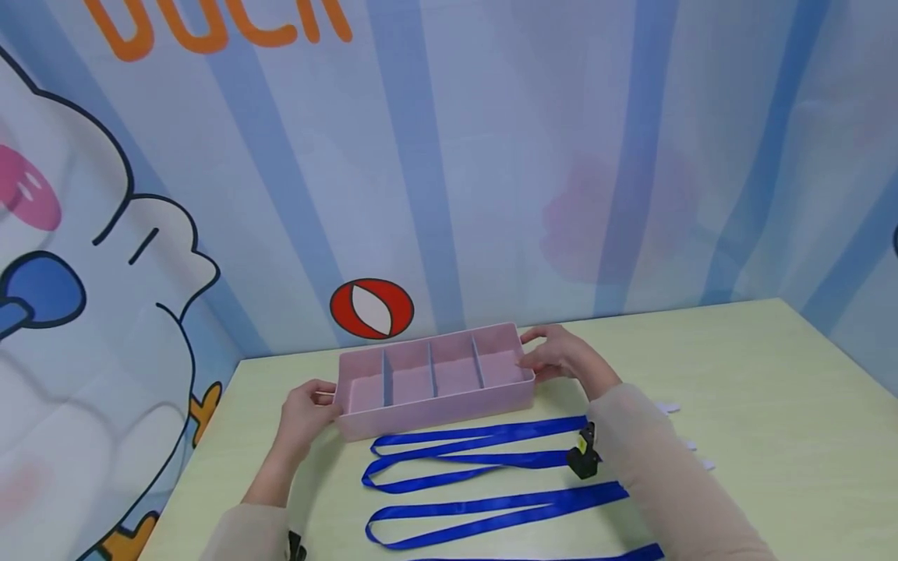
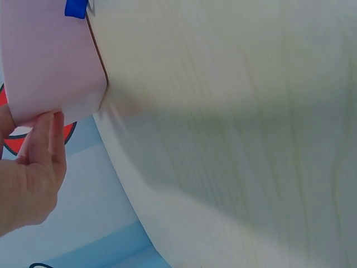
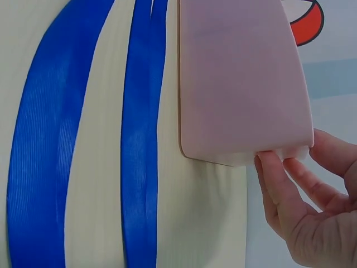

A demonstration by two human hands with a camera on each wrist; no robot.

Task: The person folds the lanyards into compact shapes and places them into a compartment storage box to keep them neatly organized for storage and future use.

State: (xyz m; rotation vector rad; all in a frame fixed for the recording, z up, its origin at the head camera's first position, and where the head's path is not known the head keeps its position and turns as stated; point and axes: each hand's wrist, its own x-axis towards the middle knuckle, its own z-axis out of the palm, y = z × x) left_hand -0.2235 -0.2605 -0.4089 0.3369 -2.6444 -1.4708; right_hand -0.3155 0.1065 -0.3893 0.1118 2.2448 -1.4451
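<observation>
My left hand pinches one short end of a long, pink box that looks like plastic, with an open top, and my right hand pinches the other short end. Each thumb is up by the rim, and my fingers press on the outside of the end wall. So the box sits right between my hands, longways from side to side, and its right end is a bit farther from me than its left end. I think the way to do this well is to hold both ends just as firmly and move both hands together, so the box doesn't tip or twist. I shouldn't squeeze hard, because the walls look thin. I can't tell for sure if all of its bottom touches the table. Inside, three thin grey-blue dividers make four spaces in a row. On my side of the box lie shiny, flat blue cloth straps, and the closest one is near its front wall, so I would be careful not to drag the box over them. Under it all is the pale yellow table, with a striped blue wall behind.
</observation>
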